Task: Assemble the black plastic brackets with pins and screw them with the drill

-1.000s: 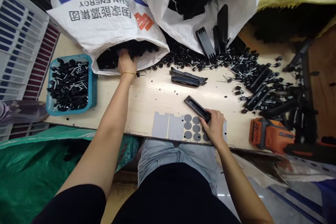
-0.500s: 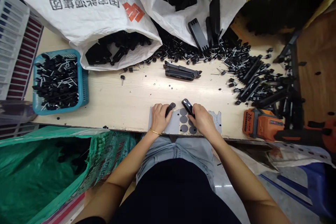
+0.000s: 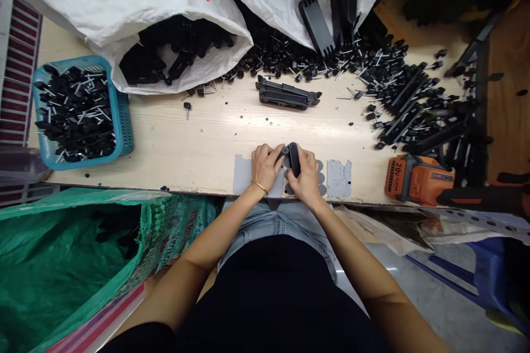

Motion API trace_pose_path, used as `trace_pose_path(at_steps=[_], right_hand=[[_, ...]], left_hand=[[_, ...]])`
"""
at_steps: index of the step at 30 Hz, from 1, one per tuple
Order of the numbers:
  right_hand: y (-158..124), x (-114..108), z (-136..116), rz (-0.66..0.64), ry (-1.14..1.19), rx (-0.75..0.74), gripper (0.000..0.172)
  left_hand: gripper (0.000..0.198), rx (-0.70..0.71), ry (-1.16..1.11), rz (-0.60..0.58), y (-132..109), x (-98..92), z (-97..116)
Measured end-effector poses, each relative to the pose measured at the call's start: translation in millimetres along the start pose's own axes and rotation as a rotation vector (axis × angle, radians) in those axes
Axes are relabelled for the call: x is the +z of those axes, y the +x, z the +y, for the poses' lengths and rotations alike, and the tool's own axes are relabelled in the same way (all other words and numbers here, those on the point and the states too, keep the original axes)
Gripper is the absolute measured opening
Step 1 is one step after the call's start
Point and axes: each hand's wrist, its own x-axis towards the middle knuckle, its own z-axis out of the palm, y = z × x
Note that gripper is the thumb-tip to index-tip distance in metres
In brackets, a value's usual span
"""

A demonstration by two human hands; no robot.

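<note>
At the near edge of the wooden table both my hands meet over grey adhesive sheets. My right hand is closed round a long black plastic bar held on end. My left hand pinches a small black plastic piece against the bar's top. A gold bangle sits on my left wrist.
A blue basket of black knob screws stands at the left. White woven sacks spill black parts at the back. Stacked black bars lie mid-table, loose screws and bars heap at right. An orange cordless drill lies at the right edge.
My left hand came back from the white sack with a small black piece and joined my right hand; both hands closed together on the bar, which was tilted upright.
</note>
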Motion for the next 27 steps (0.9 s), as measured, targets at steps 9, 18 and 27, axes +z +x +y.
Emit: trace_pose_path(at_steps=[9,18,27], right_hand=[[2.8,0.5,6.5,0.001,0.087,-0.083,0.070],[5.8,3.1,16.6,0.014,0.109,-0.203,0.075],[7.0,-2.5,16.6,-0.032,0.063,-0.231,0.078]], left_hand=[[0.033,0.069,0.048,-0.050,8.0,-0.3,1.2],[0.024,0.452,-0.144,-0.056,36.9,0.4,-30.2],[0.030,0.214,-0.162,0.112,8.8,15.4,-1.4]])
